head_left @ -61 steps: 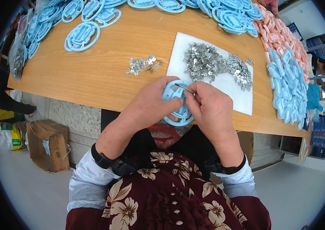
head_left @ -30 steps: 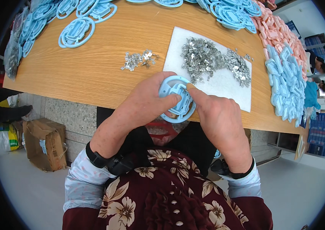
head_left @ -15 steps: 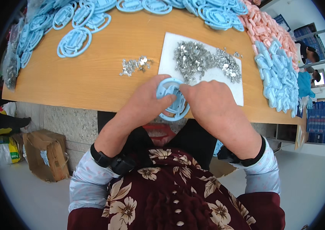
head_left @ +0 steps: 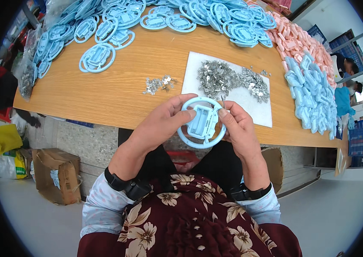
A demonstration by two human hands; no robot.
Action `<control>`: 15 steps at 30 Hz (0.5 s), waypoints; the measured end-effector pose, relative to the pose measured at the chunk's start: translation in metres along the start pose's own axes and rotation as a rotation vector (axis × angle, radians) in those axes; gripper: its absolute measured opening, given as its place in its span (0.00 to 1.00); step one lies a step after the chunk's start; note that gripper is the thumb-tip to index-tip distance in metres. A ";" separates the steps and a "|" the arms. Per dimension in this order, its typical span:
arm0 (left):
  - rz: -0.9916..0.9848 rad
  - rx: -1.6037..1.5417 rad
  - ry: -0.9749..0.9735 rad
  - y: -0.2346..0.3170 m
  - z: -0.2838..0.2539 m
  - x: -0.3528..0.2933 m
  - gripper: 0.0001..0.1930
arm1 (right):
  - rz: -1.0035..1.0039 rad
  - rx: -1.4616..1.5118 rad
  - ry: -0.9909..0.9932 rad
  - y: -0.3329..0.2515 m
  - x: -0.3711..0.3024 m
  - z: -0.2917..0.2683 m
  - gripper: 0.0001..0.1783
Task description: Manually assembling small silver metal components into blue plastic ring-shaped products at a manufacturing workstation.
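Blue frame: the round frame (head_left: 201,124) is between the two hands, face up, in front of the table's near edge in this view.
Left grip: the left hand (head_left: 164,122) closes narrowly on the frame, its thumb lying across the face at 10 o'clock, its fingers partly hidden at the rim.
Right grip: the right hand (head_left: 240,126) pinches the rim at 2 o'clock, thumb on top; the fingers beneath are largely hidden.
Metal tool: a slim shaft (head_left: 223,102) projects from the right hand, just beyond the rim at 1 o'clock.
White board: the sheet (head_left: 256,113) lies on the wooden table (head_left: 104,90) at 1 o'clock from the frame, bearing heaped metal pieces (head_left: 216,78).
Loose metal pieces: a smaller heap (head_left: 156,85) lies on the wood, between 10 and 11 o'clock.
Finished surfaces: pink parts (head_left: 303,43) are piled at 2 o'clock.
Markings: the carton (head_left: 57,173), at 8 o'clock, carries a small dark patch, too small to read; lettering on the yellow-and-green sack (head_left: 19,165) beyond it cannot be made out.
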State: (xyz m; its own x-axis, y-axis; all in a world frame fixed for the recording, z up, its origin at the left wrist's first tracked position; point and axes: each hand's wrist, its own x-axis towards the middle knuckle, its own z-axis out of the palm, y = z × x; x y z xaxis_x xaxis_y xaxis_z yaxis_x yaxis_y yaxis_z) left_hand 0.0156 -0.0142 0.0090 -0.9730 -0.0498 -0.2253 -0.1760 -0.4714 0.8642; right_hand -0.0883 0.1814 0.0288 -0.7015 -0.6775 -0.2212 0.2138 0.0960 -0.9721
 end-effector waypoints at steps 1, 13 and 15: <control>0.063 0.099 0.012 -0.002 0.000 0.000 0.27 | -0.006 0.011 -0.002 -0.002 0.000 0.002 0.16; 0.103 -0.055 -0.067 -0.009 0.004 0.004 0.25 | -0.156 -0.040 -0.013 -0.006 0.003 0.009 0.17; 0.112 -0.075 -0.091 -0.012 0.004 0.003 0.23 | -0.250 -0.083 0.019 0.001 0.006 0.017 0.16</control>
State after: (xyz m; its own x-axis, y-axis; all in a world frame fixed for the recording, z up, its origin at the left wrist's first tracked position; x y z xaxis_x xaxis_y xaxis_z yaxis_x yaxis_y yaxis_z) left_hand 0.0143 -0.0053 -0.0006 -0.9960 -0.0277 -0.0850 -0.0573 -0.5316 0.8450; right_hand -0.0808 0.1653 0.0279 -0.7386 -0.6737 0.0259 -0.0238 -0.0123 -0.9996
